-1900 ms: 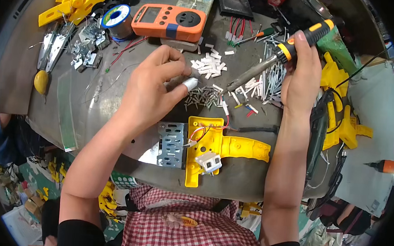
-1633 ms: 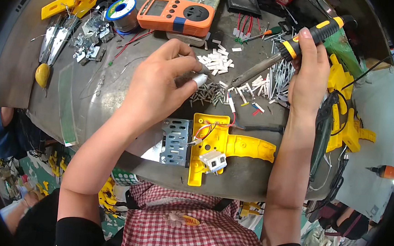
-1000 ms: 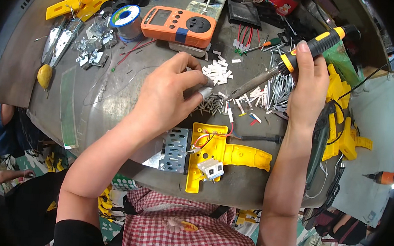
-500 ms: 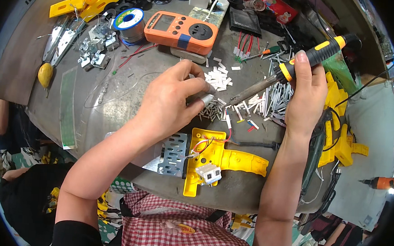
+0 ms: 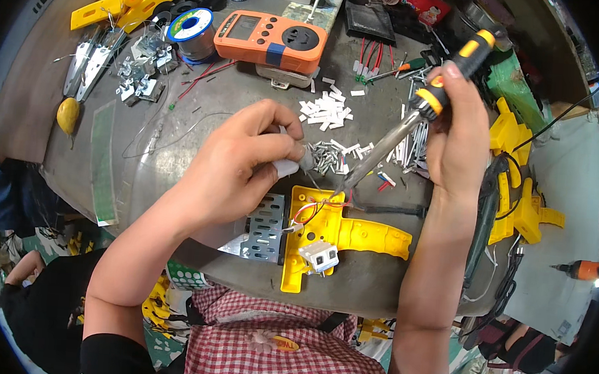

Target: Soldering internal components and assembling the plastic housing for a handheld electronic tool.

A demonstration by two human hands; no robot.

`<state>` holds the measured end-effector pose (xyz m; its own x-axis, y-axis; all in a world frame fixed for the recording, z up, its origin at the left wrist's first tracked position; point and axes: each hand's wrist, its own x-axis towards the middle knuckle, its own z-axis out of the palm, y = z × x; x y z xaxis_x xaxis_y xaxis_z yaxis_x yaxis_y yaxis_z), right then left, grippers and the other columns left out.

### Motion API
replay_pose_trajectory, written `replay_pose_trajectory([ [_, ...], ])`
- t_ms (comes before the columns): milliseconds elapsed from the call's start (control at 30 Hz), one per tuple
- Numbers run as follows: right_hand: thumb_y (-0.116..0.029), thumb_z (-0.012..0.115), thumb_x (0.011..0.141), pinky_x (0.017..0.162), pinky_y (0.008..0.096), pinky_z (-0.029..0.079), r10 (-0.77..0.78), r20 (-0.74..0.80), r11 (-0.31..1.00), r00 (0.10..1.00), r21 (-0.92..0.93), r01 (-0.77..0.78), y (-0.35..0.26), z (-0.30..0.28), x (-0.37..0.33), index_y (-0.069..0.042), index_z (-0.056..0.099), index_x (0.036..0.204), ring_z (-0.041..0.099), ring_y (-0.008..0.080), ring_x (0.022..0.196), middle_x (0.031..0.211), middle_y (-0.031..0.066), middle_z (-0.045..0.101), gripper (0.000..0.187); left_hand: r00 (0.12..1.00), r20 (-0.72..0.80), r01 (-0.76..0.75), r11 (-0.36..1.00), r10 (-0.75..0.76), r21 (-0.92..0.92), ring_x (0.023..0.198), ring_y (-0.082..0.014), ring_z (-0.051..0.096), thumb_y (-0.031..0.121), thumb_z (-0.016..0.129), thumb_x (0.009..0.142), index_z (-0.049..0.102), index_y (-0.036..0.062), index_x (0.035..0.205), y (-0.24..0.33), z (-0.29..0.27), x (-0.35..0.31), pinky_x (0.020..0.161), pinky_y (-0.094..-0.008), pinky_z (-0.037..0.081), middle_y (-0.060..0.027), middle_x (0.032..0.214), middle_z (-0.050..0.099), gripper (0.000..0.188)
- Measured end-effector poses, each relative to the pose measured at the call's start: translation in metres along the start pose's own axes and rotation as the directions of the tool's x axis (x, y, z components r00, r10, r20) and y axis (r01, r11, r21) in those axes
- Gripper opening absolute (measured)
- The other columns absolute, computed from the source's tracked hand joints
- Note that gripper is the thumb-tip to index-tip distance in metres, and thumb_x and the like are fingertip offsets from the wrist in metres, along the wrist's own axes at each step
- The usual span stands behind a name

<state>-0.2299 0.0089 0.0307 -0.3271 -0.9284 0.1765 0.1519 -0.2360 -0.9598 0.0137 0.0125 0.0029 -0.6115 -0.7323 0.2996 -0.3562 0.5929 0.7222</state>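
Grey bench, seen from above, left to right: one yellow pear-shaped object lies just below two pale pointed blades, followed by one spool. One left hand has its fingers drawn together in a pinch on one thin wire; its thumb wears one white cover. Beyond it lies one orange meter. One slotted metal plate adjoins one yellow housing, which lies at the near edge, right of the left hand, and carries several insulated wires and one silver block with two square openings. Two heaps, white pieces and small screws, lie beyond the housing, too numerous to count. One soldering iron slants down to the housing's upper edge; whether its tip touches a wire cannot be told. One right hand grips its handle, fingers wrapped closely around it. Farthest right is one orange-bodied tool.
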Motion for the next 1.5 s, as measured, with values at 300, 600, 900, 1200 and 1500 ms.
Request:
replay_pose_trajectory([
  [300, -0.024, 0.06, 0.089, 0.063, 0.0181, 0.039, 0.109, 0.152, 0.993, 0.982, -0.06, -0.101, 0.013, 0.014, -0.008, -0.005, 0.058, 0.092, 0.049, 0.0029, 0.069, 0.08, -0.002, 0.056, 0.019, 1.0, 0.015, -0.008, 1.0, 0.008, -0.02, 0.082, -0.026, 0.053, -0.014, 0.055, 0.059, 0.062, 0.0032, 0.086, 0.005, -0.001, -0.007, 0.072, -0.0356, 0.045, -0.0081, 0.096, 0.054, 0.032],
  [600, -0.026, 0.06, 0.09, 0.063, 0.0199, 0.04, 0.105, 0.149, 0.992, 0.983, -0.087, -0.093, 0.013, 0.013, -0.006, -0.003, 0.059, 0.092, 0.049, 0.0042, 0.069, 0.079, -0.0008, 0.057, 0.024, 0.999, 0.036, -0.035, 0.999, 0.033, 0.039, 0.082, -0.0253, 0.054, -0.013, 0.057, 0.059, 0.063, 0.0038, 0.085, 0.01, -0.002, -0.004, 0.071, -0.0351, 0.045, -0.0081, 0.095, 0.054, 0.032],
  [900, -0.028, 0.06, 0.09, 0.068, 0.0224, 0.044, 0.102, 0.145, 0.991, 0.984, -0.1, -0.088, 0.013, 0.015, -0.007, 0.0, 0.058, 0.093, 0.053, 0.0066, 0.073, 0.082, 0.0017, 0.058, 0.028, 0.999, 0.047, -0.02, 0.999, 0.018, 0.035, 0.086, -0.0233, 0.058, -0.018, 0.051, 0.055, 0.062, -0.0004, 0.087, 0.009, -0.004, -0.01, 0.076, -0.032, 0.047, -0.0105, 0.1, 0.052, 0.038],
  [1200, -0.024, 0.059, 0.09, 0.061, 0.0194, 0.038, 0.212, 0.144, 0.973, 0.967, 0.058, -0.222, 0.015, 0.008, -0.006, -0.004, 0.059, 0.09, 0.049, 0.0053, 0.067, 0.078, -0.0011, 0.057, 0.02, 0.982, -0.092, 0.169, 0.985, -0.166, 0.021, 0.079, -0.027, 0.055, -0.002, 0.062, 0.065, 0.057, 0.0007, 0.081, 0.022, -0.024, -0.036, 0.069, -0.0331, 0.044, -0.0112, 0.084, 0.055, 0.017],
  [1500, -0.025, 0.059, 0.09, 0.069, 0.0231, 0.044, 0.215, 0.262, 0.971, 0.941, 0.046, -0.234, 0.011, 0.034, -0.024, -0.004, 0.057, 0.095, 0.054, 0.0073, 0.073, 0.082, 0.001, 0.058, 0.022, 0.99, -0.117, 0.078, 0.996, -0.073, 0.038, 0.084, -0.0206, 0.053, -0.003, 0.06, 0.06, 0.064, 0.0027, 0.084, 0.035, -0.023, -0.056, 0.074, -0.03, 0.043, -0.0089, 0.093, 0.05, 0.026],
])
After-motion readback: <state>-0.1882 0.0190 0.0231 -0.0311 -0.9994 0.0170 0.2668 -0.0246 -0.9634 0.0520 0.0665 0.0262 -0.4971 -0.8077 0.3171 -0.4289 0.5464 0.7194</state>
